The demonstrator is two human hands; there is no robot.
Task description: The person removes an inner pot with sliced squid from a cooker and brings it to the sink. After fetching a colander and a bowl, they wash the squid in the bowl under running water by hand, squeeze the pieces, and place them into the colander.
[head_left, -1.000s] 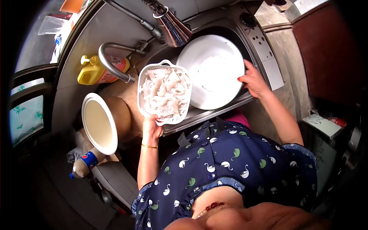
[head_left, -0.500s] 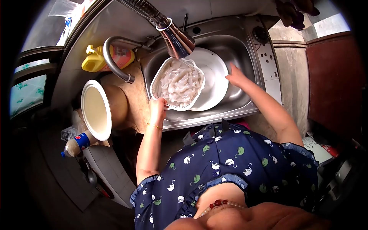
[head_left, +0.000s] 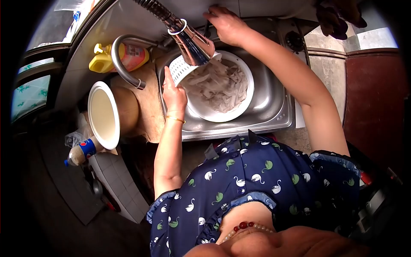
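My left hand [head_left: 174,97] grips a white slotted basket [head_left: 180,68], which is tipped on its side over the left of a white basin [head_left: 248,92]. Pale, glossy strips [head_left: 220,85] lie in the basin; I cannot tell what food they are. The basin rests in a steel sink [head_left: 274,103]. At the back of the sink, my right hand [head_left: 229,26] has its fingers around the slim tap lever [head_left: 207,29]. A chrome spray head [head_left: 198,50] hangs above the basket and hides part of it.
Left of the sink stand a curved steel spout [head_left: 117,58], a yellow pump bottle [head_left: 102,60] and a large cream-coloured pot [head_left: 103,115]. A bottle with a blue label [head_left: 87,147] lies beyond the pot. A dark knob [head_left: 293,40] sits right of the sink.
The basket has been tipped and its strips now lie in the basin. My right hand has moved from the basin's right side up to the tap lever.
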